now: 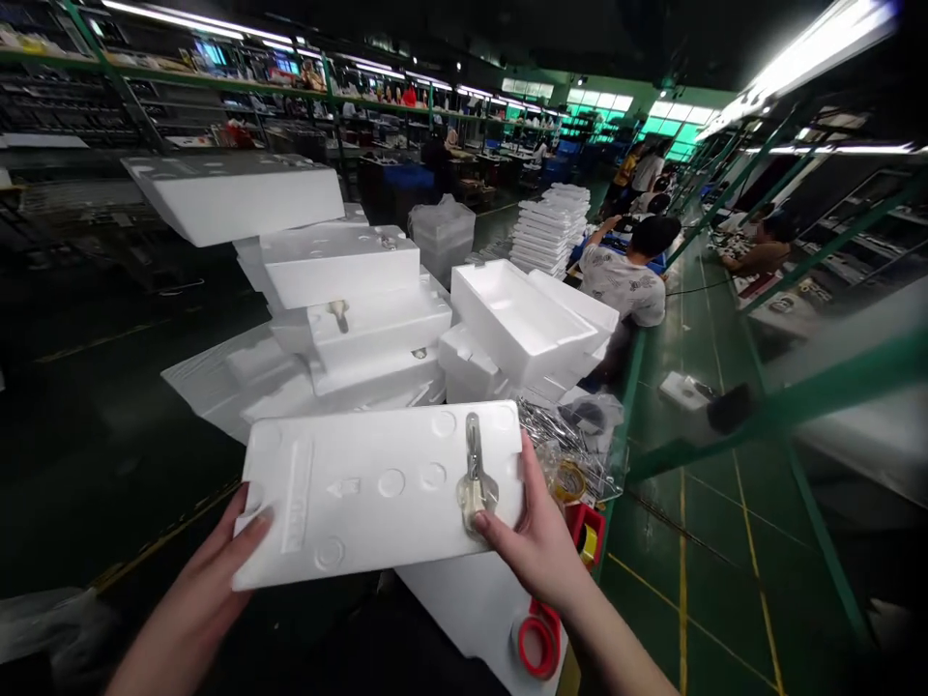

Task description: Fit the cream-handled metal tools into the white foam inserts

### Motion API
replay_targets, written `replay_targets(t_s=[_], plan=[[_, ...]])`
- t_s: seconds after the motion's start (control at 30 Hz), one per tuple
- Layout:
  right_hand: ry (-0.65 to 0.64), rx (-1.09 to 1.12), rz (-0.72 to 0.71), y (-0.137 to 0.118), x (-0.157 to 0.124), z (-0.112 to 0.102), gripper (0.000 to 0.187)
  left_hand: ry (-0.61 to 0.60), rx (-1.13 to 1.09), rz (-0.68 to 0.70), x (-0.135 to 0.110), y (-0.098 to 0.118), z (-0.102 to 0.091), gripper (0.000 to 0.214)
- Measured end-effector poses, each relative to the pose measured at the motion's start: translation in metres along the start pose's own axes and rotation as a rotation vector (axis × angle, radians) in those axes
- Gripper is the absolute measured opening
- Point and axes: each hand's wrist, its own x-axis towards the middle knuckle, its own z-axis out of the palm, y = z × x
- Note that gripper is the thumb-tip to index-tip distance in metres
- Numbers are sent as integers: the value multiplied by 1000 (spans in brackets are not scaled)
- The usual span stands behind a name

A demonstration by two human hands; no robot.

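Note:
A white styrofoam box (384, 527), long and flat-faced, is held up in front of me between both hands. My left hand (214, 570) grips its left end, thumb on the face and fingers behind. At the right end my right hand (533, 536) is closed on the box, its thumb pressing near a small metal-and-pale part in clear wrap (475, 474) set in a recess. Round marks and a raised arrow show on the face. Just below lies a white panel (456, 604), with a red tape dispenser (537, 643) on it.
Stacked styrofoam boxes (340, 271) stand ahead, beside an open foam box (526, 314). Bagged metal pieces (565, 435), a tape roll (569, 480) and another red dispenser (586, 532) lie to the right. A person in a patterned shirt (620, 280) sits beyond, near a green frame (783, 406).

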Motion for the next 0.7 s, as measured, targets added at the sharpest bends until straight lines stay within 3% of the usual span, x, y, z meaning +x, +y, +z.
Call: replay_targets(t_s=[0.1,0.13,0.17,0.2,0.23,0.27,0.33,0.43,0.5,0.57,0.7], plan=[[-90,-25,-126,-18,37,-24,81,-69,-52,-38,8,15,1,86],[-60,-61,-156,-24,56,-38,75,-99,-80,-24,12,22,3,79],[-4,-130,-175,-29,76,-53,71,-123,-114,-5,16,31,5,72],[137,-249,-189,-32,97,-68,73,-135,-153,11,21,40,8,65],[264,-416,-197,-34,117,-82,81,-139,-189,32,26,51,10,58],[304,-594,-185,-34,136,-92,87,-140,-220,52,33,62,13,51],[219,-909,-165,-31,168,-100,88,-141,-270,102,47,84,21,41],[16,-1175,-139,-28,198,-88,62,-93,-348,239,67,118,43,39],[0,-1221,-110,-31,203,-80,42,-101,-399,332,78,139,65,42],[63,-1179,-88,-36,195,-84,38,-198,-430,393,87,158,91,44],[326,-988,7,-43,134,-125,47,-385,-447,380,107,188,154,43]])
